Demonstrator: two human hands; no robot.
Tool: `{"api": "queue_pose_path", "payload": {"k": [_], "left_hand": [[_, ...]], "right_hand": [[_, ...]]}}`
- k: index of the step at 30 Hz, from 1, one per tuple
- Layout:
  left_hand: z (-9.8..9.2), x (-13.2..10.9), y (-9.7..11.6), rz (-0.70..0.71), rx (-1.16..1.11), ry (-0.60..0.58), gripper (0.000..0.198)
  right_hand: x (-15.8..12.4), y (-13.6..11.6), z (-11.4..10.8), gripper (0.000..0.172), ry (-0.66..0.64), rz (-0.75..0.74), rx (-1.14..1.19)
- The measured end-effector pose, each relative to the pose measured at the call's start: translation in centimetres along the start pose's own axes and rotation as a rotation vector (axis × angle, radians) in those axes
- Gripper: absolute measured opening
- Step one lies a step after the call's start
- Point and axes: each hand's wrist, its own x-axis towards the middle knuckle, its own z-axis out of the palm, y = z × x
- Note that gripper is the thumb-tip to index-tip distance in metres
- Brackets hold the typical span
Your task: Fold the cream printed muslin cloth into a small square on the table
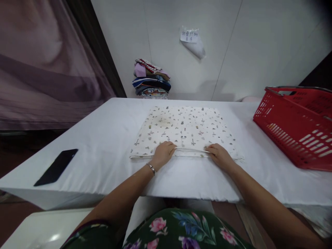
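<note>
A white cloth [178, 128] with small grey and dark printed motifs lies folded flat in front of me, its layered near edge facing my body. My left hand [164, 153] pinches that edge left of the middle; a metal bracelet circles the wrist. Farther right along the same edge, the fingers of my right hand [219, 155] are closed on the cloth too. Between both hands the upper layer is raised slightly, leaving a narrow gap above the layer beneath. My thumbs are partly hidden.
A white-covered table [98, 138] carries everything. To the left lies a flat black object [56, 167]; on the right stands a red plastic basket [298, 128]. Folded fabrics form a stack [151, 79] at the back, by a wall with a paper note [189, 36]. A curtain [46, 69] hangs at left.
</note>
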Motion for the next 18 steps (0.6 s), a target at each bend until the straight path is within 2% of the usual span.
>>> {"api": "queue_pose_path", "payload": {"k": [3, 6, 8, 11, 13, 18], "left_hand": [[0.1, 0.1, -0.1, 0.038, 0.061, 0.005, 0.025], [0.1, -0.1, -0.1, 0.097, 0.074, -0.081, 0.023], [0.2, -0.4, -0.1, 0.086, 0.060, -0.090, 0.025], [0.3, -1.0, 0.0, 0.070, 0.028, -0.038, 0.035], [0.4, -1.2, 0.4, 0.124, 0.012, -0.029, 0.036], [0.6, -0.6, 1.5, 0.227, 0.056, -0.079, 0.023]], "right_hand": [[0.2, 0.6, -0.1, 0.030, 0.094, 0.045, -0.079], [-0.1, 1.2, 0.1, 0.028, 0.019, -0.002, -0.078], [-0.6, 1.5, 0.2, 0.030, -0.030, -0.014, -0.051], [-1.4, 1.6, -0.1, 0.029, -0.031, 0.021, 0.003], [-1.8, 1.4, -0.3, 0.024, -0.023, -0.007, 0.048], [-2.0, 1.0, -0.6, 0.017, 0.007, -0.094, 0.078]]}}
